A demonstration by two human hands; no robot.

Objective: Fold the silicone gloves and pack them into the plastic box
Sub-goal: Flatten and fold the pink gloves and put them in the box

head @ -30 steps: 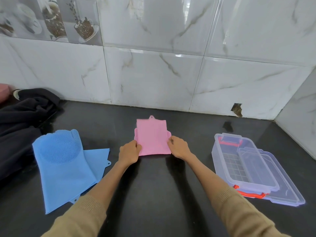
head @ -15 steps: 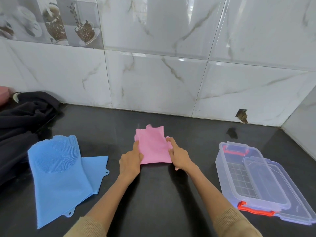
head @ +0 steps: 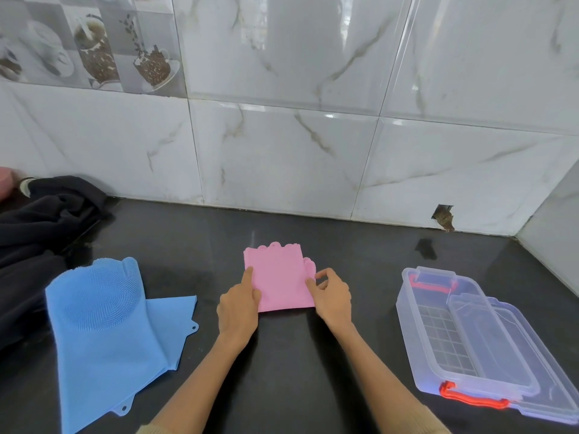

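Observation:
A folded pink silicone glove lies in the middle of the black counter, its fingertips peeking out at the right edge. My left hand presses its left edge with the index finger stretched along it. My right hand pinches the glove's right edge between thumb and fingers. Two blue silicone gloves lie flat and overlapping at the left, bristle side up. The clear plastic box with red latches stands open at the right, with its lid leaning on it.
A dark cloth is bunched at the far left against the tiled wall. The counter ends at the wall behind and at a side wall on the right. A small hole shows in the wall tile.
The pink glove's far end has been flattened into a neater square. My left index finger now lies along its left edge and my right hand pinches the right edge. The view has tilted down.

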